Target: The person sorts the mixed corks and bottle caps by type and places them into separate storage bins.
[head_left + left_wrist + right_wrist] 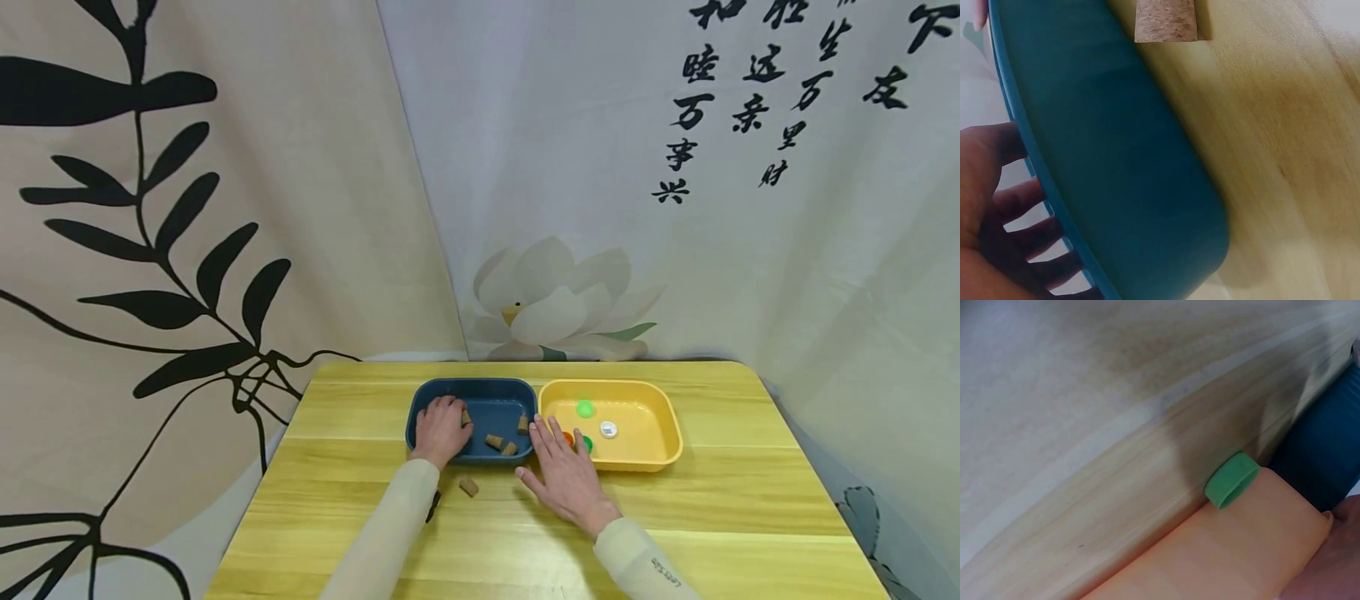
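My left hand reaches over the near left part of the blue tray, its spread fingers passing over the rim in the left wrist view. A cork lies right by its thumb; what is under the palm is hidden. Several more corks, such as one cork, lie on the tray floor. My right hand has its fingers extended over the near left corner of the yellow tray, beside the blue one. Under those fingers, an orange cap and a green cap partly show.
Deeper in the yellow tray lie a light green cap and a white cap. On the wooden table, a loose cork lies before the blue tray. The right wrist view shows a green cap against the yellow tray's outer wall.
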Demonstrator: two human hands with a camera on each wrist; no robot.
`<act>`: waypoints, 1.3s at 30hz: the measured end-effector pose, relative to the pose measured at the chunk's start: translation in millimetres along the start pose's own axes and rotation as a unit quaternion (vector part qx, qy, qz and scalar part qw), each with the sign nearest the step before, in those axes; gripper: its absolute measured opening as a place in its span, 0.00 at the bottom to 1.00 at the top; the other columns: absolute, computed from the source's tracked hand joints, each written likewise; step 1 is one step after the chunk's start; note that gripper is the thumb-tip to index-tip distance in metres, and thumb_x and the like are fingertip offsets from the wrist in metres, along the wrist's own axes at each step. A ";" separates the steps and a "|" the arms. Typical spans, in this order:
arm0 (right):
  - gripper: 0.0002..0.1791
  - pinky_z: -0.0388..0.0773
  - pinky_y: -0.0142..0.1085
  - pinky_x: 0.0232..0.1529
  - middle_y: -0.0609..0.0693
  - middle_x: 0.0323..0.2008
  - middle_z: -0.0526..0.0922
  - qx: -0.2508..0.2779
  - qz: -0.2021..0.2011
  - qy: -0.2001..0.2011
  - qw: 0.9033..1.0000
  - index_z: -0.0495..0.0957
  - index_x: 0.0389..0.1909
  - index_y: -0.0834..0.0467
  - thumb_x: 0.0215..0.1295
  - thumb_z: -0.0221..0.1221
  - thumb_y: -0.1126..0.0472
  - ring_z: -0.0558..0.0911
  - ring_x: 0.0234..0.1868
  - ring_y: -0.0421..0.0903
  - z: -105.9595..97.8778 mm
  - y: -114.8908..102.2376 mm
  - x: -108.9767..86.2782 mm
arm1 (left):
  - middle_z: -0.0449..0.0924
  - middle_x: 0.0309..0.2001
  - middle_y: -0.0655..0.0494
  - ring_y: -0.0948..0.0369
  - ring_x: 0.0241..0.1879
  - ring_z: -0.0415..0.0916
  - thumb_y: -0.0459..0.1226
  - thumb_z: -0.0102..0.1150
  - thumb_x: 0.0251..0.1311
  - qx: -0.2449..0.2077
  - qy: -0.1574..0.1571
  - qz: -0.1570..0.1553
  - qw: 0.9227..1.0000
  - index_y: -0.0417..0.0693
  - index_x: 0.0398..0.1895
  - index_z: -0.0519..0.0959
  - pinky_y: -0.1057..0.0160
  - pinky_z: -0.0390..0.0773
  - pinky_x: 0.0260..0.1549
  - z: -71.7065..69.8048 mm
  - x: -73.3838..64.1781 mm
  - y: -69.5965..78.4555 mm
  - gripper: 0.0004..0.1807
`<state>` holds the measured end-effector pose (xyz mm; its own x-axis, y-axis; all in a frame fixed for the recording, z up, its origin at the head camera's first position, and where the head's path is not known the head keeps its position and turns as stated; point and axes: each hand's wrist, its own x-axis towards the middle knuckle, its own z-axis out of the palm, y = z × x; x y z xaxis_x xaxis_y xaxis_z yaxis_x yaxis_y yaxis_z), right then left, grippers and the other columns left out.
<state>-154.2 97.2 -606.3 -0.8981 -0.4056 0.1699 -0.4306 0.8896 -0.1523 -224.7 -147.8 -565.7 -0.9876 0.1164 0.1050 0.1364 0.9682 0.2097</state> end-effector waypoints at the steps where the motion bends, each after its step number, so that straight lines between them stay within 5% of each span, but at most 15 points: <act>1: 0.46 0.51 0.65 0.75 0.54 0.82 0.54 0.000 0.000 0.000 1.000 0.57 0.81 0.59 0.78 0.41 0.30 0.53 0.82 0.56 0.0 -0.1 -0.1 | 0.80 0.61 0.45 0.43 0.62 0.75 0.44 0.71 0.64 0.001 -0.006 -0.005 1.000 0.49 0.52 0.86 0.36 0.76 0.56 0.8 0.4 -0.4 0.16; 7: 0.45 0.51 0.65 0.75 0.54 0.82 0.53 -0.001 -0.001 0.002 1.000 0.57 0.81 0.59 0.78 0.42 0.30 0.53 0.81 0.56 0.5 -0.2 -0.3 | 0.79 0.63 0.44 0.40 0.66 0.71 0.44 0.70 0.65 0.000 -0.038 -0.026 0.999 0.49 0.52 0.86 0.32 0.72 0.58 0.5 -2.4 -2.7 0.16; 13: 0.46 0.51 0.65 0.75 0.53 0.82 0.52 0.000 -0.001 -0.005 1.000 0.56 0.81 0.59 0.77 0.40 0.29 0.53 0.82 0.56 0.4 0.1 -0.4 | 0.71 0.70 0.40 0.36 0.72 0.63 0.48 0.70 0.65 -0.030 -0.041 -0.027 0.998 0.45 0.68 0.77 0.29 0.65 0.64 -2.8 -6.1 -2.6 0.31; 23: 0.46 0.51 0.65 0.75 0.55 0.82 0.53 0.001 -0.001 -0.005 1.000 0.56 0.81 0.59 0.77 0.41 0.29 0.52 0.82 0.56 -0.4 0.4 0.2 | 0.59 0.78 0.40 0.37 0.77 0.53 0.54 0.62 0.70 -0.097 0.072 0.020 0.993 0.45 0.78 0.65 0.30 0.58 0.69 -2.8 -29.3 -5.1 0.40; 39: 0.46 0.51 0.65 0.75 0.54 0.82 0.54 0.006 -0.002 0.006 1.000 0.57 0.81 0.60 0.77 0.43 0.30 0.52 0.82 0.55 0.9 0.9 -0.6 | 0.58 0.79 0.40 0.37 0.77 0.55 0.55 0.64 0.67 -0.126 0.131 0.041 0.983 0.39 0.78 0.63 0.30 0.59 0.69 7.6 -94.0 0.0 0.45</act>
<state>-154.1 98.0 -607.4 -0.8956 -0.4055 0.1829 -0.4343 0.8859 -0.1629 -132.5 -157.0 -582.9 -0.9232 0.0987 0.3715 0.2620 0.8688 0.4203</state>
